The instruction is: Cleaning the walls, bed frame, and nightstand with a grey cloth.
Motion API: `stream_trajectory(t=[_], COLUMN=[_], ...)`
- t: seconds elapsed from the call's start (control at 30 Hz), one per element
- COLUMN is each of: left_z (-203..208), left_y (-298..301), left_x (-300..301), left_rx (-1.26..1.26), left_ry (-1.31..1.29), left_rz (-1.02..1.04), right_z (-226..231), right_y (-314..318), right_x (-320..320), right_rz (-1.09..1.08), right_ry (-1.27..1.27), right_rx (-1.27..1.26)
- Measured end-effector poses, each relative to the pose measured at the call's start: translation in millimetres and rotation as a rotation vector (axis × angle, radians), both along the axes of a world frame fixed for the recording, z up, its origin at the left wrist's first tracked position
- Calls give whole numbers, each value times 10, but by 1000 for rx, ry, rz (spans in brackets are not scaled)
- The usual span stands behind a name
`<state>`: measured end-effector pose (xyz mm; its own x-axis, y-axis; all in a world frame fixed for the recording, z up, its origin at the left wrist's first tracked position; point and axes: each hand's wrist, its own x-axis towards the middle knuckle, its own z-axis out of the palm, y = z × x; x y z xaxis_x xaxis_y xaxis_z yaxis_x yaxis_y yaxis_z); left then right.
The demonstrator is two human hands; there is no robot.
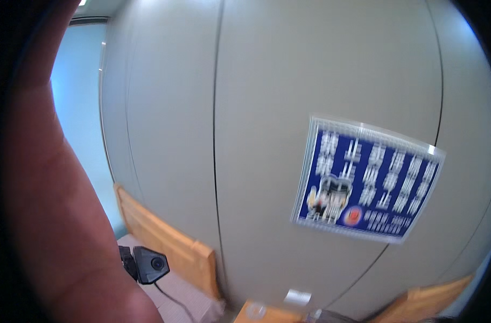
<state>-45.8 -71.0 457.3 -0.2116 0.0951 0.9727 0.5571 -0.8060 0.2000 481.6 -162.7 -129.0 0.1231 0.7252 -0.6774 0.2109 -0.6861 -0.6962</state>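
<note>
Very close to the lens, my left hand (73,204) fills the left side of the head view, running from the lower edge to the top. It is blurred and only partly shown, so what its fingers do or hold cannot be made out. Beside it is a small black camera (151,264) with a round lens, and a thin dark cable (173,299) trails down from it. My right hand is out of view.
A grey panelled wall (267,107) carries a blue-and-white sign (358,183) in a clear sleeve. Below stand a wooden headboard (165,237) with a bed (175,293), a small wooden table (278,315), and another wooden headboard (428,301). A light blue panel (81,91) is at the left.
</note>
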Motion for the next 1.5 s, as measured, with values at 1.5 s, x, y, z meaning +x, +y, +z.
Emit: stream_trajectory(t=[1.5], left_z=[-599], left_y=[-649], left_x=[1742], left_rx=[-65], left_ry=[-94], left_rz=[-199], right_z=[5123], right_y=[2363], right_x=[-58], right_rz=[-570], right_ry=[-601], right_rx=[1978])
